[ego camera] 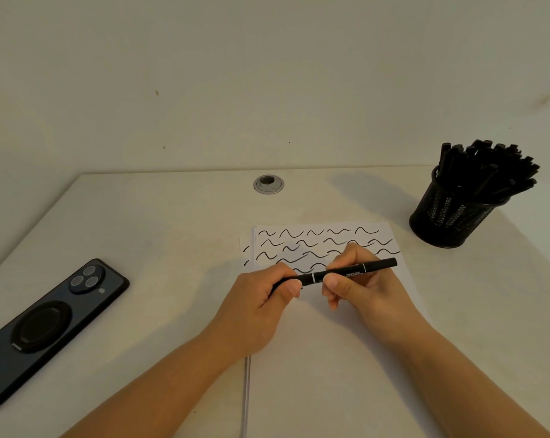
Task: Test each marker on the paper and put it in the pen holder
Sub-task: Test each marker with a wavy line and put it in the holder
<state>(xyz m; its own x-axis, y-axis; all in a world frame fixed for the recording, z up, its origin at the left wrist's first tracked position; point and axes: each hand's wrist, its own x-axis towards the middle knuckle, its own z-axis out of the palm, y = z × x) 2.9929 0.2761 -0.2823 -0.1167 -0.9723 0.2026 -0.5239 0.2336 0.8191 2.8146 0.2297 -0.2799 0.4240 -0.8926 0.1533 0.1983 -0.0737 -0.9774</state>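
Note:
A black marker (346, 273) lies level between both hands above the white paper (330, 358). My left hand (261, 308) grips its left end, around the cap. My right hand (359, 286) pinches the barrel near the middle, and the right end sticks out past my fingers. Rows of black wavy test strokes (317, 245) cover the top of the sheet. The black mesh pen holder (453, 216) stands at the back right, packed with several black markers (488, 165).
A dark phone (49, 327) with a ring mount lies face down on the left of the white desk (160, 222). A round cable grommet (268, 184) sits at the desk's back edge, against the wall.

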